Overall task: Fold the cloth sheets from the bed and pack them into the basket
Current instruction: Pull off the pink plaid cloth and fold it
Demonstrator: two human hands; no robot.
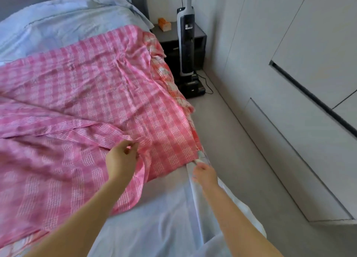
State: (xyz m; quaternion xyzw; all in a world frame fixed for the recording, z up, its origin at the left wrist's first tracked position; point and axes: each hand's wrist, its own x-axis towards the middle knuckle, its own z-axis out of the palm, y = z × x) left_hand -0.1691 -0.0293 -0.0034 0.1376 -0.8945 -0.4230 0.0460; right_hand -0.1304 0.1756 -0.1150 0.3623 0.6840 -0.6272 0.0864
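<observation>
Cloth (87, 87), pink and checked, is spread over the bed (150, 214). Its folded-over edge is pinched by the left hand (121, 160), fingers curled round the fabric. The right hand (204, 172) is held at the near right corner, at the bed's side edge; its fingers look curled, but because of blur it cannot be told whether the corner is gripped. From both hands the cloth lies forward and to the left, its long axis running away toward the pillows (73, 25). The right hand is nearer to the free corner, so the next fold probably turns on that corner being carried across. No basket is seen. Beyond the bed a vacuum (186, 44) stands by a nightstand (201, 36); no writing can be read.
</observation>
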